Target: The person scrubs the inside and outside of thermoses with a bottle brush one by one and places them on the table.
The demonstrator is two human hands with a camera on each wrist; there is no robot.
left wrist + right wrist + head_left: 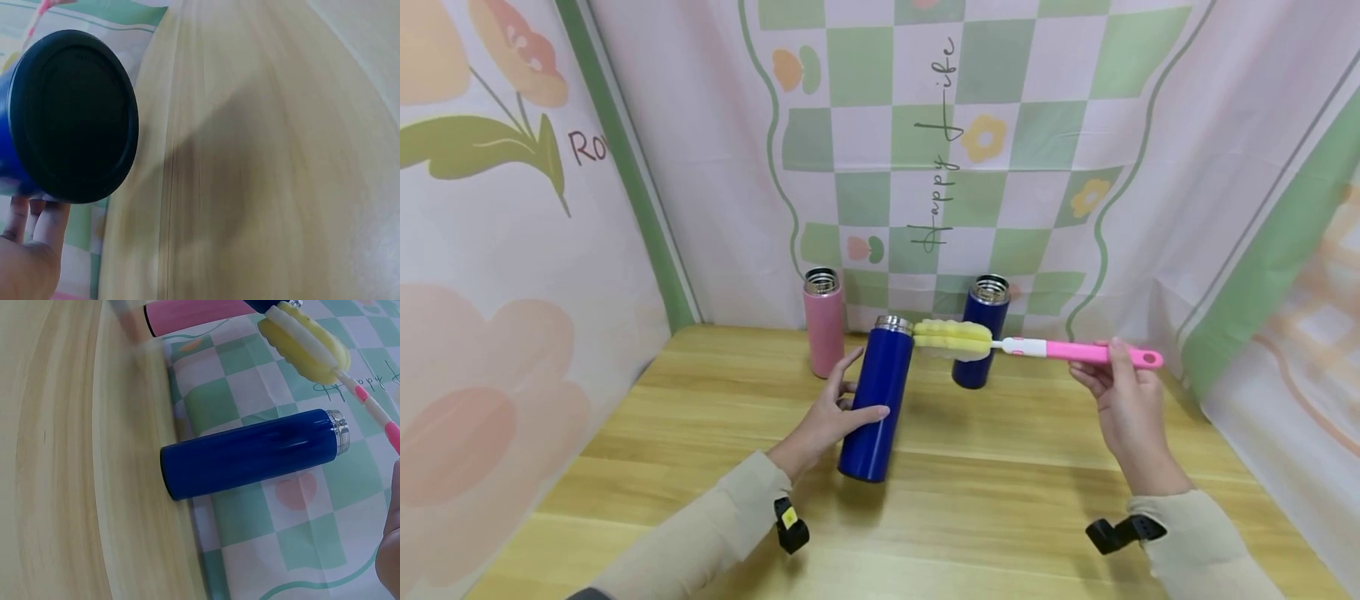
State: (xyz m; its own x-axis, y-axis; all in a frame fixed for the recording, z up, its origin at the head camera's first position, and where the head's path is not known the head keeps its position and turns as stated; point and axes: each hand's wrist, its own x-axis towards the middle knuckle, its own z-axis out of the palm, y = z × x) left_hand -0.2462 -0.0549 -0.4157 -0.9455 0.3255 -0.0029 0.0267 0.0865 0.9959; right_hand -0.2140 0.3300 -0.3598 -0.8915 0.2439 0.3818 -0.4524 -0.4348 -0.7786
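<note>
My left hand (833,410) grips a blue bottle (877,400) round its body. The bottle leans, its bare steel mouth up and to the right, and its dark base (75,119) faces the left wrist view, raised over the table. In my right hand (1127,400) is the pink handle of a bottle brush (1075,352), pinched near its end and held level. Its yellow sponge head (306,344) points left, with the tip right at the rim of the held bottle. The sponge is outside the bottle and overlaps a second one in the head view.
A second blue bottle (973,367) stands lidless at the back of the wooden table (985,508). Left of it stands an open pink bottle (824,329), close to my left fingertips. Patterned cloth (865,75) hangs behind the table and along both sides.
</note>
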